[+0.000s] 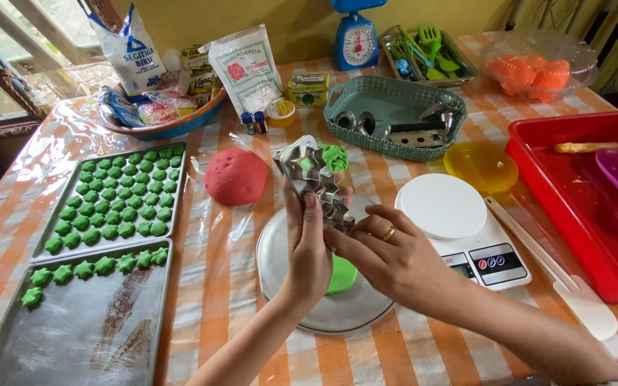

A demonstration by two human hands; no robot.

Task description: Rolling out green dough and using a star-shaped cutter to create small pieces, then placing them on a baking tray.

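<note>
Two hands over round grey metal plate [287, 286]: left hand [307, 246] and right hand [388, 257], fingers closed on shiny star-shaped metal cutter strip [316, 182]. Flat green dough [341, 275] beneath. White digital scale [459, 229] just right; red dough ball [235, 176] behind-left.

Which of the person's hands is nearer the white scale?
Right. The right hand lies just beside the scale, at its left edge; the left hand is farther left, holding metal cutters.
</note>
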